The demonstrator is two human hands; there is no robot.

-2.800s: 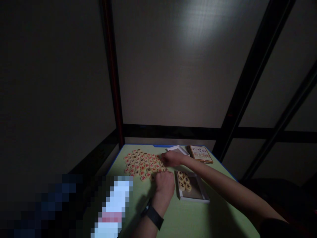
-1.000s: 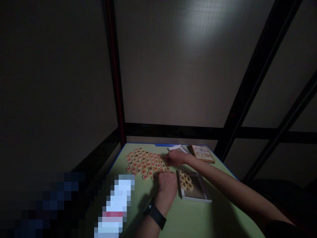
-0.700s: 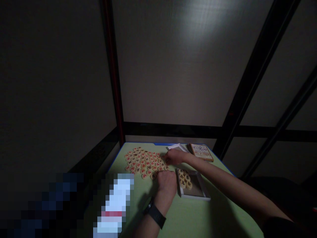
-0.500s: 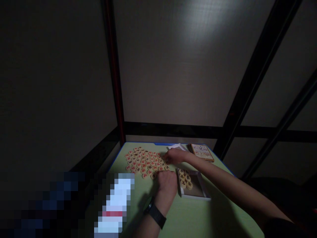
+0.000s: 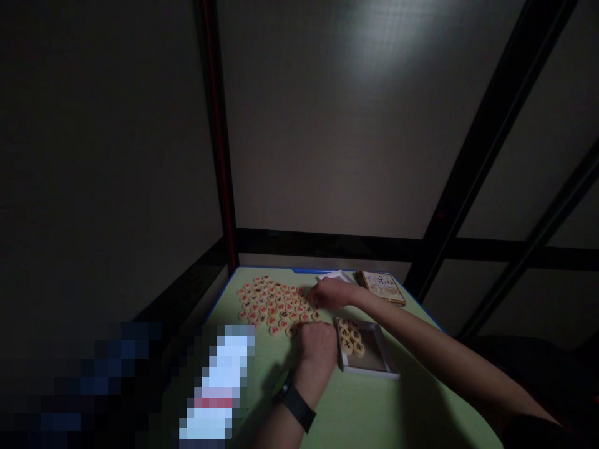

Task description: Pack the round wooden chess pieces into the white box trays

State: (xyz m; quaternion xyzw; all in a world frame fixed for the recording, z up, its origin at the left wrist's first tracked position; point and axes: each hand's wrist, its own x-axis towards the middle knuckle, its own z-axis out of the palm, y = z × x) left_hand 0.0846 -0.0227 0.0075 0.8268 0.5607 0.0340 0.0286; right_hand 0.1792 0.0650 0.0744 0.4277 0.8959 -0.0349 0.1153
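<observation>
Round wooden Chinese chess pieces (image 5: 271, 304) with red and black characters lie spread over the far left of the green table (image 5: 355, 408). My left hand (image 5: 317, 344), a dark watch (image 5: 298, 405) on its wrist, is curled at the near right edge of these pieces; what its fingers hold, if anything, is hidden. At the pieces' right side is my right hand (image 5: 333, 293), its fingers closed and pointing down among them; I cannot make out what is in them. A shallow white-rimmed box (image 5: 379, 358) with several black-character pieces along its left side lies right of my left hand.
Behind my right hand lies a white box part (image 5: 342, 274). A printed box or booklet (image 5: 384, 287) rests at the table's far right. A dark-framed partition (image 5: 327, 137) stands beyond the table. The lower left is blurred out by pixelation.
Both hands stay in nearly the same places, still closed. The whole view has shifted very slightly; the pieces in the box look the same.
</observation>
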